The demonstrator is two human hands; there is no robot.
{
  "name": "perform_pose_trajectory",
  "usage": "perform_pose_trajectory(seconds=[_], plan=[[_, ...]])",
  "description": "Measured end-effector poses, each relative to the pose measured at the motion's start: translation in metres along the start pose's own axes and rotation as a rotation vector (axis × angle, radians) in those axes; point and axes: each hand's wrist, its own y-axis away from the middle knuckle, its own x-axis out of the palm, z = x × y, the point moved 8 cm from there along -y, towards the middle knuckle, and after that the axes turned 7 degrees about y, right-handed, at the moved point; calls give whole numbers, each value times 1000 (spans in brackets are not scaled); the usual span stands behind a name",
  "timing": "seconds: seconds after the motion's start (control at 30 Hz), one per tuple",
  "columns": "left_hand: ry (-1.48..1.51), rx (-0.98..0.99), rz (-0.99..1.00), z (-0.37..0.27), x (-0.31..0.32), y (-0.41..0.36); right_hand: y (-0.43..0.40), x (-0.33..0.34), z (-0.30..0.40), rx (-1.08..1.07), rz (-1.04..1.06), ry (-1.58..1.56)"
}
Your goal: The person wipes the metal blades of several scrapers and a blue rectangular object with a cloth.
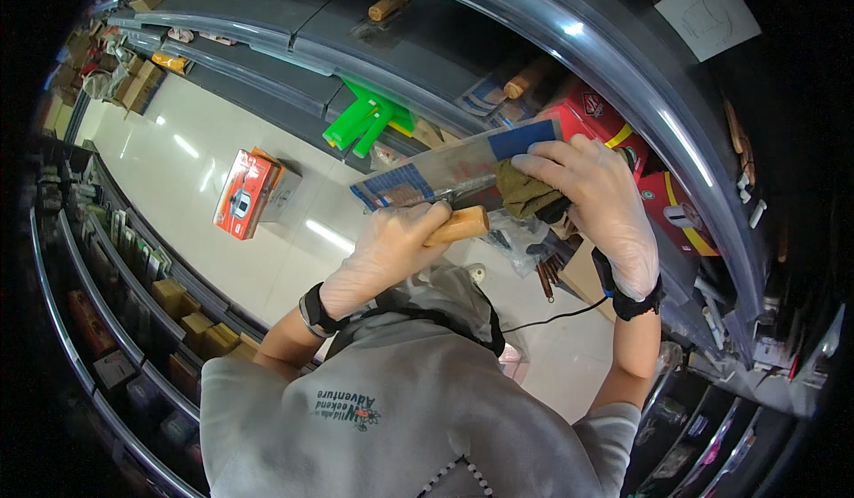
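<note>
My left hand (393,248), in a clear glove, is wrapped around the wooden handle (464,225) of what looks like a plastering trowel. Its long flat blade (454,168) slants up to the right, in clear wrapping with blue printed parts at both ends. In my right hand (594,188), also gloved, is a bunched olive-green cloth (524,190), pressed to or close against the blade's right end; exact contact is hard to see. Behind the blade, similar wooden handles (524,84) lie on the dark shelf (427,78).
Green plastic tools (370,114) jut from a lower shelf. Red cookware boxes (594,114) stand close behind my right hand. Another cookware box (245,194) stands on the tiled floor (180,138). A black cable (554,318) runs to my right wrist. Stocked shelves (120,298) line the left.
</note>
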Motion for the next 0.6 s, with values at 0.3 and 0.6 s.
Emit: perform_pose_trajectory(seconds=[0.3,0.6], plan=[[-32,62,-19,-8,4,1,-8,-10,-3,32,-50,98],[-358,237,193,-4,1,4,-14,-50,-4,61,49,-40]])
